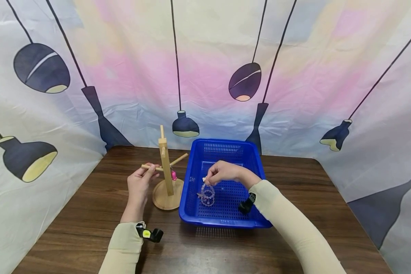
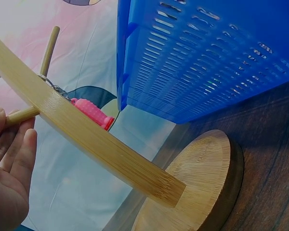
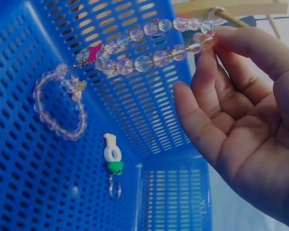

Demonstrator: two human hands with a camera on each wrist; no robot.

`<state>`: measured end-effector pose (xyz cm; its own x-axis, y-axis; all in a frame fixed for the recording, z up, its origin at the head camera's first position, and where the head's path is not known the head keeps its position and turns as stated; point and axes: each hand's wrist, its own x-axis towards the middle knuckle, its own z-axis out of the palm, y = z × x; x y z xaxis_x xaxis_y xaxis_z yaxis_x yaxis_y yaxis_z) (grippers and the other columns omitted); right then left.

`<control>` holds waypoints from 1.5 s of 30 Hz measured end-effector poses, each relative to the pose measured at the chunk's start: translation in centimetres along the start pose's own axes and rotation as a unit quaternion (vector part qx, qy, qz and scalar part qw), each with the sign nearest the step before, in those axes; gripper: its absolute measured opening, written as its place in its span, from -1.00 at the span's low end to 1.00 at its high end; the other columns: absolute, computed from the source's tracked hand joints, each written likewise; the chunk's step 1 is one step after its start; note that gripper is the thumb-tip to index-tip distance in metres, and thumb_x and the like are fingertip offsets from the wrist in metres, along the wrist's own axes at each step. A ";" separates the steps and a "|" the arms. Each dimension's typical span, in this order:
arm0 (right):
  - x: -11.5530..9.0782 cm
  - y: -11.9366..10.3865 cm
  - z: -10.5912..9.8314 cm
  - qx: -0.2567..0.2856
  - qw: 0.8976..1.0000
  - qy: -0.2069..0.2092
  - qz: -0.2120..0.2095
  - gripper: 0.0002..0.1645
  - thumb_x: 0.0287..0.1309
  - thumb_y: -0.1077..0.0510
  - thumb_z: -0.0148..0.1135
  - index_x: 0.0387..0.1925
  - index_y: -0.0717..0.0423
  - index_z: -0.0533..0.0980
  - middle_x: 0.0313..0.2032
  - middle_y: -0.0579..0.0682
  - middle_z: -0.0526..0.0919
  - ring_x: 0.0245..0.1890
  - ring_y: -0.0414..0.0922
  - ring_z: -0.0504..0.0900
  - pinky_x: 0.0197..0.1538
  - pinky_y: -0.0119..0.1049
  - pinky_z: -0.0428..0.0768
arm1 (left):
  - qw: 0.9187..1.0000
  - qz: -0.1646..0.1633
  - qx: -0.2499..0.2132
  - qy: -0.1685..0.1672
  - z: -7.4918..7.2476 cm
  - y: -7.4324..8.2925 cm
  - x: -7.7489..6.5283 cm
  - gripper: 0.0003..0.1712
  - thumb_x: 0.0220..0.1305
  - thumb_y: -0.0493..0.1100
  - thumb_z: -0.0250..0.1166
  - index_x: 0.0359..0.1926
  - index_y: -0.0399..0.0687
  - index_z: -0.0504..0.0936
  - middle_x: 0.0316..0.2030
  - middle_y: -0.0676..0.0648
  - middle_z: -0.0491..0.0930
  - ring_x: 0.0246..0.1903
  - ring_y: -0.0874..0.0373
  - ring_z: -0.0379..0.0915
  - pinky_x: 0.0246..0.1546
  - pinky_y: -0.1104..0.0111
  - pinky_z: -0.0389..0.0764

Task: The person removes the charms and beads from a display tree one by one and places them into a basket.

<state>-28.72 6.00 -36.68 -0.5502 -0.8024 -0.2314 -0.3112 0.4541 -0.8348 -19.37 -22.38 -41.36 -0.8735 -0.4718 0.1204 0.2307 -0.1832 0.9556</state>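
Observation:
My left hand (image 1: 139, 185) pinches a peg of the wooden stand (image 1: 167, 171) between thumb and fingers. A pink keychain charm (image 2: 92, 113) hangs by its ring from another peg of that stand. Over the blue basket (image 1: 226, 222), my right hand (image 1: 222, 172) pinches a beaded bracelet (image 3: 142, 63) at its upper end; the loop of clear pink and blue beads dangles, with a pink charm on it. A second beaded bracelet (image 3: 40, 107) lies in the basket below it. Near that one is a keychain (image 3: 115, 167) with white and green parts and a metal ring.
The stand's round base (image 1: 160, 196) rests on the dark wooden table (image 1: 99, 213), just left of the basket. A cloth backdrop (image 1: 140, 76) printed with hanging lamps rises behind the table. Black cameras are strapped at both wrists.

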 end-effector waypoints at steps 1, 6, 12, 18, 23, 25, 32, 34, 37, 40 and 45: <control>0.0 0.2 0.0 0.000 1.000 -0.003 0.003 -0.79 0.32 0.29 0.18 -0.30 0.27 0.72 -0.33 -0.07 0.76 -0.27 -0.30 0.59 -0.04 -0.30 0.64 | 1.000 -0.001 0.002 0.000 0.0 0.0 0.0 -0.74 0.45 -0.30 0.26 -0.41 0.08 0.69 -0.47 0.27 0.75 -0.37 0.46 0.70 -0.30 0.60 0.74; 0.0 1.0 0.1 0.002 1.000 -0.017 0.016 -0.78 0.34 0.30 0.16 -0.26 0.32 0.71 -0.40 -0.19 0.68 -0.39 -0.26 0.51 -0.01 -0.11 0.66 | 1.000 -0.009 0.011 0.000 -0.1 -0.1 -0.1 -0.76 0.45 -0.29 0.26 -0.39 0.06 0.69 -0.46 0.28 0.75 -0.37 0.45 0.70 -0.29 0.60 0.74; 0.1 1.5 0.1 -0.008 0.999 -0.038 0.020 -0.79 0.34 0.28 0.21 -0.25 0.34 0.71 -0.48 -0.21 0.62 -0.43 -0.28 0.45 -0.06 -0.20 0.62 | 1.000 -0.014 0.012 0.000 -0.1 -0.1 -0.1 -0.77 0.45 -0.29 0.26 -0.37 0.04 0.68 -0.46 0.28 0.75 -0.37 0.45 0.70 -0.28 0.60 0.75; 0.0 1.9 0.2 -0.006 0.998 -0.052 0.040 -0.80 0.31 0.31 0.20 -0.24 0.31 0.72 -0.31 -0.13 0.76 -0.26 -0.31 0.68 0.06 -0.31 0.75 | 1.000 -0.016 0.013 -0.001 0.0 0.0 0.0 -0.84 0.44 -0.26 0.29 -0.34 0.02 0.67 -0.46 0.28 0.75 -0.37 0.46 0.70 -0.27 0.59 0.75; -0.2 2.0 0.4 0.016 0.996 -0.063 0.056 -0.81 0.31 0.33 0.19 -0.25 0.31 0.72 -0.23 0.02 0.78 -0.22 -0.27 0.72 0.13 -0.23 0.77 | 1.000 -0.012 0.013 -0.001 0.0 -0.1 0.0 -0.84 0.43 -0.26 0.29 -0.34 0.01 0.67 -0.46 0.28 0.75 -0.37 0.46 0.71 -0.28 0.59 0.75; -0.2 2.0 0.4 0.017 0.996 -0.062 0.061 -0.80 0.31 0.34 0.18 -0.24 0.31 0.72 -0.20 0.05 0.79 -0.21 -0.26 0.73 0.13 -0.22 0.77 | 1.000 -0.010 0.012 -0.001 0.0 -0.1 0.0 -0.84 0.43 -0.27 0.29 -0.34 0.02 0.67 -0.46 0.28 0.75 -0.37 0.46 0.71 -0.28 0.59 0.75; -0.2 2.4 0.3 0.019 0.995 -0.050 0.083 -0.79 0.32 0.36 0.18 -0.19 0.33 0.72 -0.17 0.03 0.81 -0.20 -0.25 0.74 0.13 -0.21 0.77 | 1.000 -0.006 0.012 0.000 -0.1 -0.1 0.0 -0.81 0.44 -0.27 0.28 -0.36 0.03 0.68 -0.46 0.29 0.75 -0.36 0.46 0.70 -0.28 0.60 0.75; -0.1 2.6 0.2 0.016 0.995 -0.047 0.086 -0.79 0.32 0.35 0.18 -0.18 0.34 0.72 -0.18 0.04 0.81 -0.20 -0.25 0.74 0.13 -0.21 0.77 | 1.000 -0.004 0.009 0.001 -0.1 -0.1 0.0 -0.80 0.44 -0.28 0.28 -0.36 0.03 0.68 -0.47 0.28 0.75 -0.36 0.46 0.71 -0.29 0.60 0.75; 0.1 3.0 0.0 0.008 0.995 -0.039 0.093 -0.79 0.33 0.33 0.18 -0.16 0.34 0.71 -0.15 0.07 0.80 -0.19 -0.24 0.74 0.14 -0.21 0.77 | 1.000 -0.004 0.006 0.001 -0.1 -0.1 0.0 -0.80 0.44 -0.28 0.28 -0.37 0.03 0.68 -0.47 0.28 0.75 -0.36 0.46 0.71 -0.29 0.60 0.75; 0.3 3.4 -0.2 -0.001 0.994 -0.030 0.104 -0.79 0.35 0.32 0.18 -0.15 0.33 0.71 -0.10 0.10 0.79 -0.18 -0.24 0.74 0.15 -0.20 0.76 | 1.000 -0.006 0.011 0.000 -0.1 -0.1 0.0 -0.80 0.45 -0.29 0.26 -0.36 0.02 0.68 -0.46 0.28 0.75 -0.38 0.46 0.70 -0.29 0.60 0.75; 0.5 3.8 -0.4 -0.008 0.993 -0.014 0.117 -0.80 0.35 0.33 0.18 -0.18 0.30 0.72 -0.07 0.09 0.78 -0.19 -0.23 0.73 0.15 -0.19 0.76 | 1.000 -0.004 0.012 -0.001 0.0 0.0 -0.1 -0.78 0.45 -0.31 0.25 -0.37 0.03 0.68 -0.47 0.28 0.75 -0.37 0.46 0.70 -0.29 0.60 0.75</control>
<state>-30.51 7.49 -39.80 -0.5866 -0.6851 -0.4320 -0.1906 0.6352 -0.7485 -19.30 -22.37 -41.39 -0.8759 -0.4692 0.1124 0.2128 -0.1667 0.9628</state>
